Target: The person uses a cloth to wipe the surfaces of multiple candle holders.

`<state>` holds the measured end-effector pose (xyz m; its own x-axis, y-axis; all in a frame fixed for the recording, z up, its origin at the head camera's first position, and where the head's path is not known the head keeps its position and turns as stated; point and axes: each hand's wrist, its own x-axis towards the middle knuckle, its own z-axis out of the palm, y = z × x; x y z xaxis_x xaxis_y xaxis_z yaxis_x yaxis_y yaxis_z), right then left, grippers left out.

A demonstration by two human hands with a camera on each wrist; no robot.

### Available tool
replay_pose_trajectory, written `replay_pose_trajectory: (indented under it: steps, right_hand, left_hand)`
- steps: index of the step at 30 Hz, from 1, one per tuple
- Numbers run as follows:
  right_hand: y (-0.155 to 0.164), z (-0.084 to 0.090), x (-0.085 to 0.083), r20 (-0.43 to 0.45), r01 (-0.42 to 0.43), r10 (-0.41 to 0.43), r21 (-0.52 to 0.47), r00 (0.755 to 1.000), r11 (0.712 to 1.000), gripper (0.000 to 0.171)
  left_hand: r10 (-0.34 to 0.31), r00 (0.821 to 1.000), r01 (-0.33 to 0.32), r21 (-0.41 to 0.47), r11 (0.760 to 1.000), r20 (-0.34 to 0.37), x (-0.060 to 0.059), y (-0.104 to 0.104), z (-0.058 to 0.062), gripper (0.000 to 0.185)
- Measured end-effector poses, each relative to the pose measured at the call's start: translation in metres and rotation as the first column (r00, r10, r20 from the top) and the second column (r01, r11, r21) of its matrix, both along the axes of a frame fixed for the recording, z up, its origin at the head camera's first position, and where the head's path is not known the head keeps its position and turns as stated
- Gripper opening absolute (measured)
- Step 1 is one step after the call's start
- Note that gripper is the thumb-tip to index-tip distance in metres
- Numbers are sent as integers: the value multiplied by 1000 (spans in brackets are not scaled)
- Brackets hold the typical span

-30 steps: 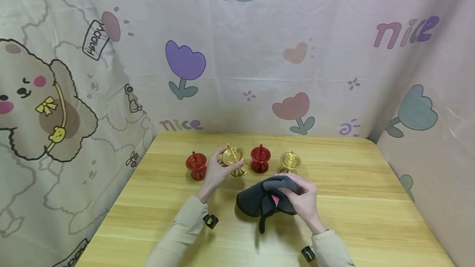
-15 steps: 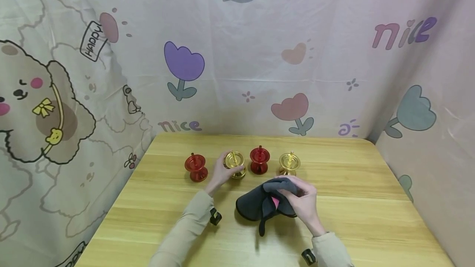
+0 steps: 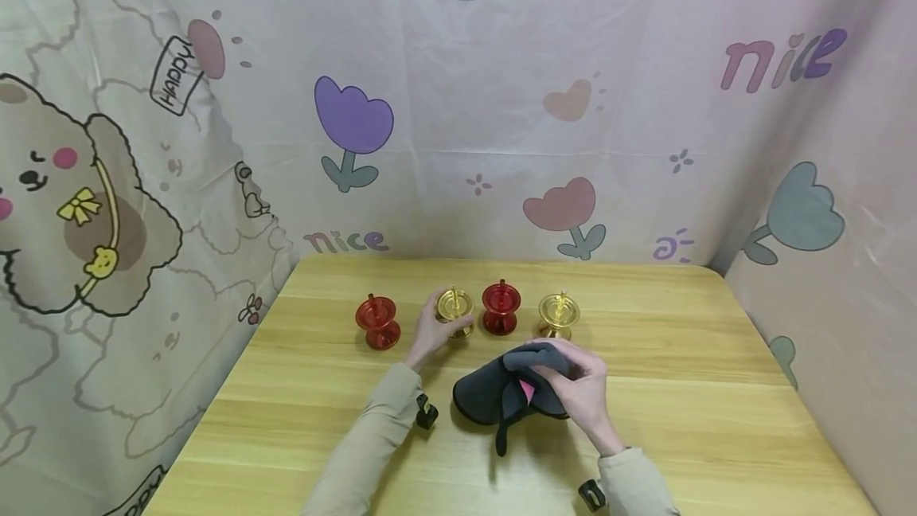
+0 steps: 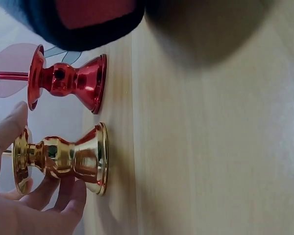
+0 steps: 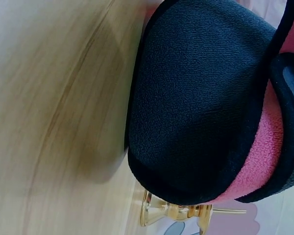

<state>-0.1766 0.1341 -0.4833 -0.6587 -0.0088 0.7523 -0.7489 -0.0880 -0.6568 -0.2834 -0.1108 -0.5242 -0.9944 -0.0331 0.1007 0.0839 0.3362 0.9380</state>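
Note:
My left hand (image 3: pixel 430 339) grips a shiny gold candle holder (image 3: pixel 455 306) with a dish top and a thin spike. In the left wrist view the gold holder (image 4: pixel 88 159) is upright with its base at the tabletop; thumb and fingers lie around its dish and stem. My right hand (image 3: pixel 586 388) pinches a bunched dark grey cloth (image 3: pixel 478 395) with black edging and a hanging loop. Pink underside shows in the folds of the cloth (image 5: pixel 201 98) in the right wrist view. The cloth hangs close above the table, in front of the holders.
A red candle holder (image 3: pixel 501 301) stands just right of the gripped one, and another red holder (image 3: pixel 377 317) stands at the left. A second gold holder (image 3: pixel 558 310) is behind my right hand. Printed curtains rise behind the wooden table (image 3: pixel 688 341).
The gold holder, tilted a second ago, is now upright and slightly farther right, nearer the red one. My left hand has moved right with it. The right hand and cloth have barely moved.

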Motion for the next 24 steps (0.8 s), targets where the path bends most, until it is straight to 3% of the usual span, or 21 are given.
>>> replay_pose_trajectory:
  steps: [8,13,19,24]
  right_hand:
    - [2,0,2,-2,-14,14,5,1000,1000,36]
    - [3,2,2,-5,-18,18,-2,1000,1000,36]
    - [4,2,3,6,-18,18,-4,1000,1000,33]
    - [4,2,5,5,-13,13,-1,1000,1000,34]
  left_hand:
    - [-24,999,23,43,999,29,-1,2,1,74]
    - [-48,998,45,57,997,44,1,4,-1,87]
    - [-22,999,17,120,993,41,17,5,1,103]
    - [24,999,-20,143,990,-26,33,2,1,96]
